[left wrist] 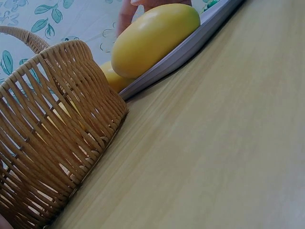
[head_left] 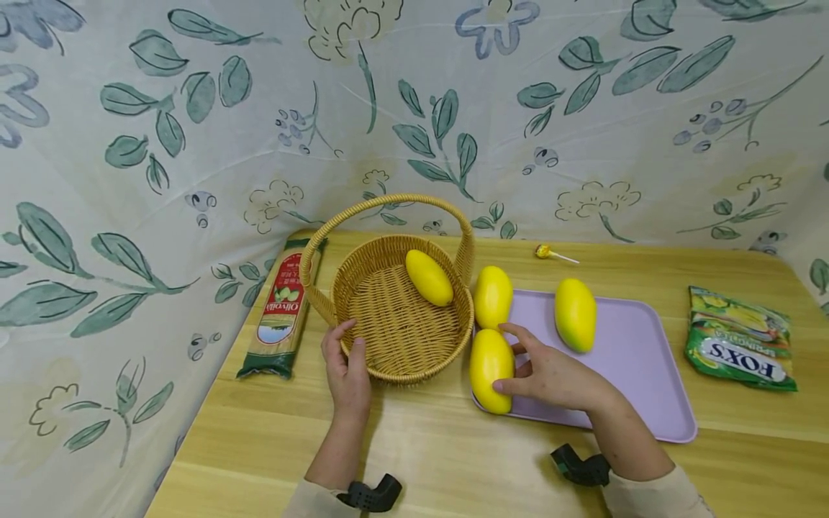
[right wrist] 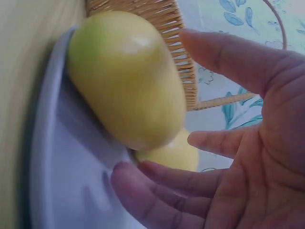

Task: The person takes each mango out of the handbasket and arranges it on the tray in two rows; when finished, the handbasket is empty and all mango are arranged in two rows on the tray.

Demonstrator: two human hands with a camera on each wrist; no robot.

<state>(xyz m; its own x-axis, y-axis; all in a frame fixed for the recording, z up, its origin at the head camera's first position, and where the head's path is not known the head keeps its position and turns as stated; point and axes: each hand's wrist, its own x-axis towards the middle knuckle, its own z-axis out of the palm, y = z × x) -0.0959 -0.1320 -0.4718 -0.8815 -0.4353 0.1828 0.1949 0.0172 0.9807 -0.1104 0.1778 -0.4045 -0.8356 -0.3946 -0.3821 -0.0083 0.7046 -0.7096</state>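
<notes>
At the near left rim of a round wicker basket [head_left: 401, 375], my left hand [head_left: 346, 370] holds on with thumb and fingers. One yellow mango [head_left: 429, 278] lies inside against the basket's right wall. My right hand [head_left: 553, 370] reaches over a lilac tray [head_left: 637, 360], thumb and fingers spread around the near mango [head_left: 492, 370] at the tray's left edge. In the right wrist view a gap shows between the fingertips and this mango [right wrist: 126, 81]. Just behind it lies another mango [head_left: 494, 296], and a third mango [head_left: 575, 315], greenish at one end, rests farther right on the tray.
Left of the basket lies a pack of Olivoilà pasta [head_left: 281, 309]. A wrapped lollipop [head_left: 544, 252] is at the back of the wooden table [head_left: 427, 453]. On the right is a green Fox's bag [head_left: 740, 339]. A patterned cloth [head_left: 414, 108] hangs behind.
</notes>
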